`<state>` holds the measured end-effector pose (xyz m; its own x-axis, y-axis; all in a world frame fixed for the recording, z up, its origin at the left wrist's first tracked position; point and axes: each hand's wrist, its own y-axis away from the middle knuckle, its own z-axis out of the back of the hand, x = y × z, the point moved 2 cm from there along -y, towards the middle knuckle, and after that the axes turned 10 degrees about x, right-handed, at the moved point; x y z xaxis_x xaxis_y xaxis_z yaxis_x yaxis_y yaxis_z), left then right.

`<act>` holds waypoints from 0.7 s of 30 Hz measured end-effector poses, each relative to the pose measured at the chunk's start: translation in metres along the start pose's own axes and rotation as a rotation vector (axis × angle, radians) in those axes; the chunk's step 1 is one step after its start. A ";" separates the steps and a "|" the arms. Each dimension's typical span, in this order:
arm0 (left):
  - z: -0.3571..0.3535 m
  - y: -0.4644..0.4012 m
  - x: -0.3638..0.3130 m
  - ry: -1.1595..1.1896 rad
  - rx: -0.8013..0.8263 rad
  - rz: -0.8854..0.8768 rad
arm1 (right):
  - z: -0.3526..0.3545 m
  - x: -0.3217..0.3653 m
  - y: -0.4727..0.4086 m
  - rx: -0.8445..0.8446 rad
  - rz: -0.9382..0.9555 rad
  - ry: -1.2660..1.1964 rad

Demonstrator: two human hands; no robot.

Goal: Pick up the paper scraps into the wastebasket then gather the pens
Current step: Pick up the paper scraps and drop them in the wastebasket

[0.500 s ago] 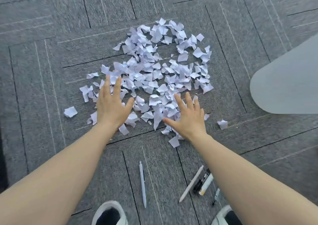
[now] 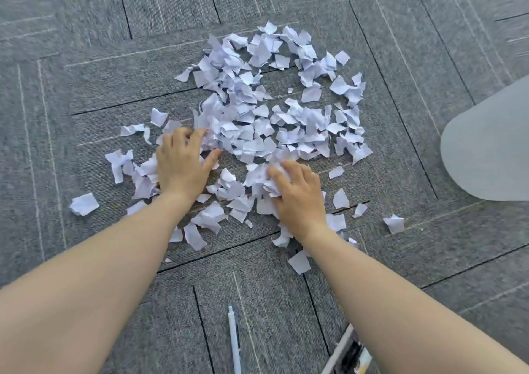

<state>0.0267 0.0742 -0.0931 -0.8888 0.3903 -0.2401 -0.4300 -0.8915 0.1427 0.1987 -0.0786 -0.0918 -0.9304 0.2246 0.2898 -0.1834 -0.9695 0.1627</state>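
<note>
Grey carpet-tile floor (image 2: 86,67), dark seams, pale stripes; smooth grey rounded panel (image 2: 486,150) at right edge.

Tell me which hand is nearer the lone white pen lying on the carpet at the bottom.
Right. The right hand sits in the paper scraps up and to the right of the white pen; the left hand is farther up and to its left.

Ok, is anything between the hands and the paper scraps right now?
Nothing visible. The left hand and right hand are already in the paper scraps on the carpet, fingers curling into them. The white pen lies nearer the body, out of the way. No wastebasket can be made out for certain.
</note>
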 end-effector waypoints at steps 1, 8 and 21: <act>0.000 -0.002 -0.002 0.011 -0.013 -0.011 | 0.002 -0.001 -0.005 -0.014 0.022 0.014; 0.010 -0.002 -0.019 0.001 0.090 -0.149 | 0.034 -0.005 -0.024 0.260 0.048 0.039; 0.215 -0.031 -0.328 0.694 0.048 -0.530 | 0.346 -0.101 0.013 -0.507 -0.196 -0.243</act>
<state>0.2978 0.0232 0.1880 -0.2798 0.5085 -0.8144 -0.7795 -0.6155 -0.1165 0.4005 -0.0798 0.2077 -0.7757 0.3620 0.5169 -0.5285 -0.8203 -0.2188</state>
